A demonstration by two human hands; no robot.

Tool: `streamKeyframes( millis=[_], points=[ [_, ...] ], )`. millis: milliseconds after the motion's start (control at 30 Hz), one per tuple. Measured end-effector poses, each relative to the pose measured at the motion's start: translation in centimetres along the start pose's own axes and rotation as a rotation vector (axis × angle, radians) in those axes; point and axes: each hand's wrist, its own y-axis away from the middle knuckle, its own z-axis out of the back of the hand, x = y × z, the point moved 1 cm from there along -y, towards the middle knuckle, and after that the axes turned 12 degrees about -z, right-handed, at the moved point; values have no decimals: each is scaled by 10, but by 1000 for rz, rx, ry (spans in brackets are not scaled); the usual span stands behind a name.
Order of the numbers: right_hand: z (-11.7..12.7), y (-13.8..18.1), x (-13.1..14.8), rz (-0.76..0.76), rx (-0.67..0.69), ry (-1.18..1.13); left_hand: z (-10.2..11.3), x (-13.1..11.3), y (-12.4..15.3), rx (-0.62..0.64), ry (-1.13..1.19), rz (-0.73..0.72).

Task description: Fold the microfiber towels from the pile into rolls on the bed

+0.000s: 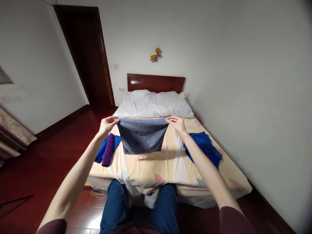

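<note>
A grey-blue towel (143, 136) hangs spread out above the bed, its top edge stretched between my two hands. My left hand (108, 125) pinches the upper left corner, and my right hand (177, 124) pinches the upper right corner. Below and beside my left hand, a rolled purple cloth (108, 150) lies on the bed, with a blue cloth (100, 152) partly under it. Under my right forearm a crumpled blue cloth (204, 146) rests on the sheet, partly hidden by the arm.
The bed (151, 170) has a patterned cream sheet, with a pale grey quilt or pillow (156, 103) against its dark red headboard (156, 82). A white wall runs along the right side. Dark red floor (70, 143) and a dark door (83, 55) are at the left.
</note>
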Motion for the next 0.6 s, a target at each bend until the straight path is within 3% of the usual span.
streamKeyframes(
  millis=[167, 300, 600],
  points=[
    [9, 14, 5, -17, -9, 1, -4, -2, -14, 36, -37, -13],
    [17, 30, 3, -77, 11, 11, -8, -8, -10, 60, -68, 1],
    [55, 119, -11, -280, 95, 68, 10, -29, 67, 323, 53, 212]
  ],
)
